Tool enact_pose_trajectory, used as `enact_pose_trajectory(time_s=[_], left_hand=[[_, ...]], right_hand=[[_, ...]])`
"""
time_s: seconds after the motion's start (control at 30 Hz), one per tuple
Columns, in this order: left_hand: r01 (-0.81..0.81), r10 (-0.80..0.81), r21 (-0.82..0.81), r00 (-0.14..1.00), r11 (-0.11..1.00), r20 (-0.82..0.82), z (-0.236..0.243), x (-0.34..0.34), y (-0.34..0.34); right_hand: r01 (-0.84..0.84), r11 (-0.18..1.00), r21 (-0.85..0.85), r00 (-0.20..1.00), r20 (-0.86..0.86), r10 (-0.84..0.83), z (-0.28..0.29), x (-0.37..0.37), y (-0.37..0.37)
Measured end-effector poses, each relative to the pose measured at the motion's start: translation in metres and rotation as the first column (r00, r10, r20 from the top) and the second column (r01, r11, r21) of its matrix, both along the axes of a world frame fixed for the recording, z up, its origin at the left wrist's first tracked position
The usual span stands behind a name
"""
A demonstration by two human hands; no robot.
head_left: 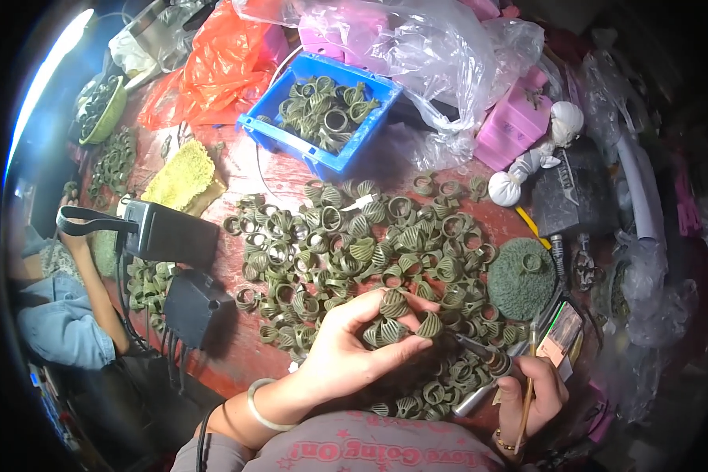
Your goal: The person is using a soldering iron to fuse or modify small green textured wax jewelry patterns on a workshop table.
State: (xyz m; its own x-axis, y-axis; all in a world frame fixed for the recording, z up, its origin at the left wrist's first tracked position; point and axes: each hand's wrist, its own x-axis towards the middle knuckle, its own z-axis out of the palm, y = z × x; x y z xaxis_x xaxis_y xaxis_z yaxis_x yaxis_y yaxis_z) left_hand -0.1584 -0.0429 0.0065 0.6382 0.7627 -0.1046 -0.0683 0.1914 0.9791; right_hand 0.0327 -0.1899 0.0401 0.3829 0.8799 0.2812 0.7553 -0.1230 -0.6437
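My left hand (344,362) is closed on several dark green ribbed rings (391,330), held up between thumb and fingers over a large pile of similar rings (354,248). At the lower right, my right hand (536,392) grips a pen-shaped tool with a thin metal tip (480,348). The tip points at the rings in my left hand; whether it touches them I cannot tell. A slim wooden-handled brush (529,393) also sits in my right hand, standing roughly upright between the fingers. More rings (440,389) lie beneath my hands, close to my body.
Behind the pile stands a blue bin (334,161) of rings. A yellow sponge (182,179) and black boxes (173,232) with cables are on the left. A green round pad (519,285), a black unit (578,185) and pink blocks (515,118) occupy the right. Another person's arm (98,291) rests far left.
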Motion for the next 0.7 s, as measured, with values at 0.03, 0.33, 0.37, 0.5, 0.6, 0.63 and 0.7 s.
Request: enact_pose_trajectory(time_s=[0.03,0.33,0.37,0.5,0.6,0.63,0.7], left_hand=[[-0.001,0.001,0.018,1.0,1.0,0.002,-0.0008,-0.0001,0.001],[0.022,-0.016,-0.071,0.997,0.997,0.079,0.0064,0.0008,0.0014],[0.019,-0.013,-0.071,0.997,0.997,0.079,0.0064,0.0003,0.0013],[0.023,-0.021,-0.031,0.998,0.999,0.054,0.0015,-0.0007,-0.0002],[0.008,-0.008,0.061,1.0,0.998,0.003,-0.0018,-0.0012,0.0006],[0.009,-0.006,0.114,1.0,0.993,-0.024,-0.0011,-0.0006,0.0011],[0.008,-0.005,0.11,1.0,0.994,-0.028,0.0013,0.0022,0.0013]], right_hand=[[0.005,1.0,0.007,1.0,0.003,-0.005,-0.0011,-0.001,0.0026],[0.131,0.991,-0.038,0.984,-0.117,-0.135,-0.0054,-0.0018,-0.0041],[0.13,0.991,-0.044,0.983,-0.125,-0.135,-0.006,-0.0019,-0.0039],[0.08,0.996,-0.032,0.992,-0.092,-0.082,-0.0075,-0.0009,-0.0049],[-0.034,0.998,-0.059,0.999,0.01,0.035,-0.0023,-0.0016,0.0021],[-0.032,0.998,-0.06,0.999,0.01,0.033,-0.0031,-0.0012,0.0009],[0.005,0.999,-0.043,0.999,0.033,-0.004,-0.007,0.0004,-0.0026]])
